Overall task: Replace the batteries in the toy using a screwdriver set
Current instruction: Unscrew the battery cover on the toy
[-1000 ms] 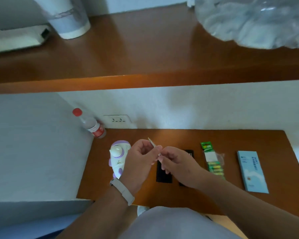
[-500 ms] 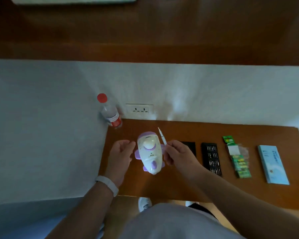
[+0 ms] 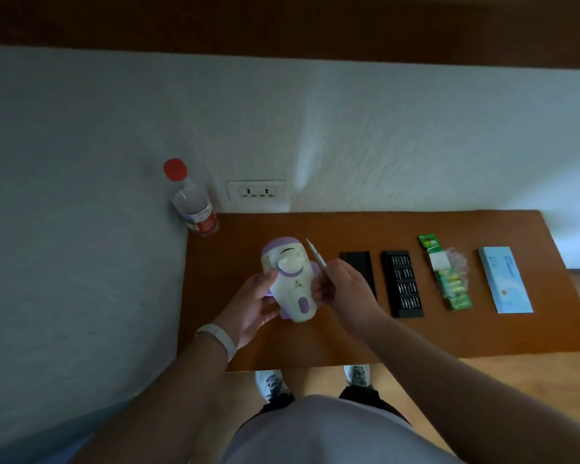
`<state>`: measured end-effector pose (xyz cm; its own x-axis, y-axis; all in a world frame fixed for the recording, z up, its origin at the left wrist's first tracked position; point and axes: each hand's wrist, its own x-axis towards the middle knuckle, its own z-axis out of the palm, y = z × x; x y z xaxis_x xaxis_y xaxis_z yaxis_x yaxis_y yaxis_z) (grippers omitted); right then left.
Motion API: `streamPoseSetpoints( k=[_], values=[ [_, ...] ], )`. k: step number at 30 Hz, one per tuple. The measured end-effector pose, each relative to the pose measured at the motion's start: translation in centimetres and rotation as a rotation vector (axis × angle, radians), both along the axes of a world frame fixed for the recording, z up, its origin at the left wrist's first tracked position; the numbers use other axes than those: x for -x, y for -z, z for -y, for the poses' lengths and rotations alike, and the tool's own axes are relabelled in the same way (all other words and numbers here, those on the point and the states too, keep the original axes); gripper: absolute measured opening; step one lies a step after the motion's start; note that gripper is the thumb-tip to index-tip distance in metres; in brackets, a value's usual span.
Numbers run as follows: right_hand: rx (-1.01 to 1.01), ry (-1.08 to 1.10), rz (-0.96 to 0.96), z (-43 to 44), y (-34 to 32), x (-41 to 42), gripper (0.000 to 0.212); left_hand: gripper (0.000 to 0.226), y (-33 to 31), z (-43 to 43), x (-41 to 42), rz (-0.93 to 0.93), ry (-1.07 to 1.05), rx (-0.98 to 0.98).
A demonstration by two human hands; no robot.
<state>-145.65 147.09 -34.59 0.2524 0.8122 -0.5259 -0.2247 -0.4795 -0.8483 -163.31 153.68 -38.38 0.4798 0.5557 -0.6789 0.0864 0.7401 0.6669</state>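
1. Left hand (image 3: 255, 306), which half a second ago was open and apart from the toy (image 3: 290, 279), has closed in on it; it now cups the toy's left side and underside, fingers curled round the body.
2. Right hand (image 3: 345, 293) has stayed on the screwdriver (image 3: 315, 256), pinching the thin shaft in curled fingers. The tip points up and away towards the wall. The same hand's fingertips touch the toy's right side.
3. Toy: white and purple, held between both hands over the left part of the tabletop (image 3: 315, 343), round white knob facing up. Cannot tell whether it is lifted clear or rests on the wood.
4. Just right of the hands lies a flat black lid (image 3: 357, 266), partly hidden by the right hand. Next comes the open bit tray (image 3: 402, 283), with rows of bits showing.
5. Further right is a green battery pack (image 3: 449, 279), its wrapper partly torn, then a pale blue box (image 3: 504, 279), lying flat.
6. Back left corner: a clear bottle (image 3: 191, 202) with a red cap, standing against the wall beside a wall socket (image 3: 258, 192).
7. White wristband (image 3: 220, 339) on the left wrist.
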Motion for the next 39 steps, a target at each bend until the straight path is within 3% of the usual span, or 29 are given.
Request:
streamPoseSetpoints(
  k=[5, 9, 14, 22, 28, 31, 39],
  values=[
    [-0.001, 0.014, -0.011, 0.1, 0.3, 0.2, 0.023, 0.075, 0.4, -0.1, -0.4, 0.054, -0.015, -0.025],
    [-0.002, 0.013, -0.005, 0.2, 0.0, 0.0, 0.023, 0.069, 0.5, 0.0, -0.7, 0.080, -0.057, -0.076],
    [-0.005, 0.015, -0.030, 0.9, -0.5, -0.4, 0.025, 0.088, 0.1, 0.8, -1.4, 0.089, -0.126, -0.103],
    [-0.095, -0.092, -0.059, 2.5, -4.8, -3.5, 0.030, 0.076, -4.6, 3.3, -3.4, -0.001, -0.284, -0.245],
    [-0.171, -0.164, 0.058, 4.1, -9.3, -7.6, 0.028, 0.078, -9.6, 4.9, -5.4, -0.015, -0.375, -0.365],
    [-0.231, -0.260, 0.189, 5.1, -11.0, -9.6, 0.033, 0.077, -11.7, 5.8, -6.6, -0.046, -0.398, -0.432],
    [-0.342, -0.427, 0.520, 7.0, -14.8, -13.8, 0.022, 0.087, -15.7, 8.5, -9.7, -0.217, -0.525, -0.612]
  ],
)
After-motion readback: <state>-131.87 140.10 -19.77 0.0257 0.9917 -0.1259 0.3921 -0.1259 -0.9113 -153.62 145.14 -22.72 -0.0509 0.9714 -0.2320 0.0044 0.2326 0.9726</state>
